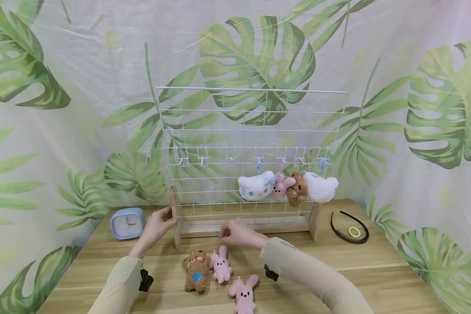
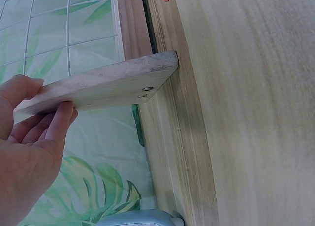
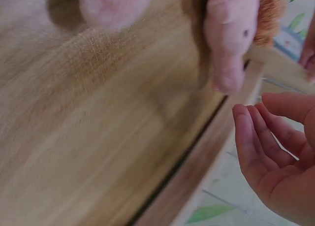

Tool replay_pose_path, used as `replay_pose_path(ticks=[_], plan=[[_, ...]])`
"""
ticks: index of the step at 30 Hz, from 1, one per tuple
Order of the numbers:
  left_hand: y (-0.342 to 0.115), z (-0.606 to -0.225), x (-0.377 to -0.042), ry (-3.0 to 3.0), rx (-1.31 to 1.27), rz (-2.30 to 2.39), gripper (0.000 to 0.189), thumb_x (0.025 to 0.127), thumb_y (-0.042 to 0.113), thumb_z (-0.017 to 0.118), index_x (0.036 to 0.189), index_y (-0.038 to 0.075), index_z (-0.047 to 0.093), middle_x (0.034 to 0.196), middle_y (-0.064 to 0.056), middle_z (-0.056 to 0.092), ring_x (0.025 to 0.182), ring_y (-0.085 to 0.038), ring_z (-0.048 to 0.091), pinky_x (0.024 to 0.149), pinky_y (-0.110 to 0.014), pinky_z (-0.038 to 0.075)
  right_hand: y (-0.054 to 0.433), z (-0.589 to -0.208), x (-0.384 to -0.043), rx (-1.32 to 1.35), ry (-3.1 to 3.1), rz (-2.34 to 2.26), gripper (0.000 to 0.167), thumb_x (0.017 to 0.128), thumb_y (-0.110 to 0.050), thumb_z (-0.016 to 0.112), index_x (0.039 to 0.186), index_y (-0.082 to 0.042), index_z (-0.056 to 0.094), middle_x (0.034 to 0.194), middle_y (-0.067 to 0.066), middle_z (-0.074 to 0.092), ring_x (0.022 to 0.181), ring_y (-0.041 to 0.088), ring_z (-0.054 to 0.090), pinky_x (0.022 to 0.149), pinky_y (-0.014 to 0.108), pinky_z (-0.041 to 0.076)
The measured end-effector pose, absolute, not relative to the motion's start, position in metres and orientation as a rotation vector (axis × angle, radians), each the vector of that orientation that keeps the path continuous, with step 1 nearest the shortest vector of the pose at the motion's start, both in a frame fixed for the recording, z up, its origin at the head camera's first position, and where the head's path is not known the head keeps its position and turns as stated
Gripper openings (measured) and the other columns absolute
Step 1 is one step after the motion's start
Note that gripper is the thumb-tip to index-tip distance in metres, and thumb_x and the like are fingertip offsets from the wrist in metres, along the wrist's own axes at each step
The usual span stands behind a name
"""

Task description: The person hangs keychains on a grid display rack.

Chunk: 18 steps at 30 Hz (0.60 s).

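Pink plush rabbit (image 1: 245,297) nearest, your left hand (image 1: 157,227) pinches the pale wooden rack end (image 2: 110,78), seemingly steadying; right hand (image 1: 240,232), empty, fingers narrow, should widen to grasp

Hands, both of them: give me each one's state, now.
Left hand: closed, gripping the wooden side post.
Right hand: open, loosely curved, holding nothing.

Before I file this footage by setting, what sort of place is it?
Probably an indoor tabletop display corner, perhaps staged: a leaf-print backdrop hangs behind a wood-grain table, where a white wire grid rack carries hanging plush animals.
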<state>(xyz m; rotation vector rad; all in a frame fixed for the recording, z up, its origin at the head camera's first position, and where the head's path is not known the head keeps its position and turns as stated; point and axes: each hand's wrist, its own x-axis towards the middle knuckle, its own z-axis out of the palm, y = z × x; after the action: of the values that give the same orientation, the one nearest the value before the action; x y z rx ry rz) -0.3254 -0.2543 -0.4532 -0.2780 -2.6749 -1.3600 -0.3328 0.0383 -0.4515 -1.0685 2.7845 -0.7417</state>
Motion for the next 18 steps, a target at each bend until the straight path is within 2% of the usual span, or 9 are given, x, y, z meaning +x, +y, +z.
replay_pose_path(ticks=[8, 13, 15, 18], plan=[[-0.254, -0.453, -0.325, -2.676, -0.270, -1.355, 0.055, 0.100, 0.013, 0.058, 0.146, -0.011, 0.040, 0.139, -0.033, 0.054, 0.128, -0.044, 0.055, 0.100, -0.049, 0.054, 0.021, -0.480, -0.346, -0.973, 2.824, -0.662, 0.006, 0.085, -0.007, 0.072, 0.081, -0.008, 0.075, 0.074, 0.001, 0.071, 0.056, -0.001, 0.047, 0.053, 0.011, 0.041], [-0.253, -0.453, -0.325, -2.671, -0.266, -1.345, 0.054, 0.099, 0.012, 0.058, 0.145, -0.011, 0.041, 0.138, -0.032, 0.055, 0.127, -0.044, 0.057, 0.099, -0.048, 0.055, 0.015, -0.483, -0.344, -0.897, 2.842, -0.662, 0.011, 0.084, -0.007, 0.073, 0.073, -0.008, 0.073, 0.066, -0.002, 0.066, 0.051, 0.001, 0.044, 0.048, 0.013, 0.039], [-0.253, -0.453, -0.325, -2.665, -0.269, -1.343, 0.054, 0.099, 0.012, 0.058, 0.145, -0.011, 0.042, 0.137, -0.032, 0.055, 0.127, -0.044, 0.057, 0.099, -0.048, 0.055, 0.013, -0.483, -0.343, -0.881, 2.850, -0.671, 0.020, 0.084, -0.005, 0.072, 0.065, -0.010, 0.068, 0.057, -0.006, 0.057, 0.049, 0.001, 0.041, 0.047, 0.013, 0.035], [-0.254, -0.454, -0.325, -2.659, -0.274, -1.344, 0.054, 0.100, 0.013, 0.058, 0.145, -0.011, 0.042, 0.137, -0.032, 0.055, 0.127, -0.044, 0.057, 0.100, -0.049, 0.054, 0.012, -0.482, -0.341, -0.880, 2.849, -0.697, 0.039, 0.083, 0.000, 0.069, 0.051, -0.014, 0.051, 0.046, -0.009, 0.037, 0.043, 0.003, 0.030, 0.043, 0.014, 0.026]])
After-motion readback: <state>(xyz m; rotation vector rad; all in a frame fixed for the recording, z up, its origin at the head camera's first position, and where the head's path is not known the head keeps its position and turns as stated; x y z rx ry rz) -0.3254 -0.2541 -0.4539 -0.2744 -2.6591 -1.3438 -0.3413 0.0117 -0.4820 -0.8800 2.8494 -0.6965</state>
